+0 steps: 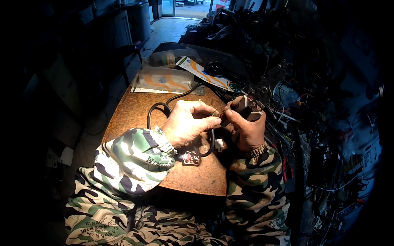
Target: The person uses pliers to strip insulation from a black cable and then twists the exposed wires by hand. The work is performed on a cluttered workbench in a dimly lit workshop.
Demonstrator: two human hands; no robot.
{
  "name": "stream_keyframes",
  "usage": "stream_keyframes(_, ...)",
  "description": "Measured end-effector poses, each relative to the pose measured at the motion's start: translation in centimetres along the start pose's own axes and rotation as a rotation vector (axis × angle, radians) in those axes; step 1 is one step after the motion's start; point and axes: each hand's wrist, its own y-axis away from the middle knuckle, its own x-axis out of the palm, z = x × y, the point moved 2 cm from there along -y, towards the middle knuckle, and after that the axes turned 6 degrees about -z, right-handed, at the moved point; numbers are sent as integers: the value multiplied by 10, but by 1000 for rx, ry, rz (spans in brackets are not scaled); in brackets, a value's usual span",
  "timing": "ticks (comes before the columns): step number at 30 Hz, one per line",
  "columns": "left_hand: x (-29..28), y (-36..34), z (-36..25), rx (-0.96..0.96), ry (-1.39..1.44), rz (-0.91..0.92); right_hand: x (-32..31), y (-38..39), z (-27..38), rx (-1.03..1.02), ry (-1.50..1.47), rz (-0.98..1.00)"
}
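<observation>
My left hand (185, 122) is closed in a pinch over the middle of the table, thumb and forefinger on a thin wire (215, 112). Facing it, my right hand (249, 130) has its fingers curled round a dark grey object with two pale-edged ends (246, 102); its kind is not clear. The fingertips of both hands nearly meet, and shadow hides the detail between them. A thick black cable (149, 116) loops on the table behind and beneath my left hand. Below the hands lie a small red, black and white printed piece (191, 158) and a small white piece (219, 144).
Clear plastic packages (166, 76) with orange and white cards lie at the brown table's (131, 108) far end. A coiled black cord (215, 69) is beside them. Heaped cables and scrap (295, 110) crowd the right side. A dark chair (125, 53) stands far left.
</observation>
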Motion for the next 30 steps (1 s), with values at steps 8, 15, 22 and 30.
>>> stream_keyframes(8, -7, 3, 5, -59, 193, 27, 4, -6, -5, 22, -85, -139)
stream_keyframes(15, 3, 4, -1, -166, 154, 95, -6, -4, -1, 57, -77, -151)
stream_keyframes(22, -7, 3, 4, -196, 90, 85, -3, -3, 1, 95, 5, -81)
stream_keyframes(30, 10, -7, 7, -155, 34, 114, -20, 3, 1, 54, -4, -135)
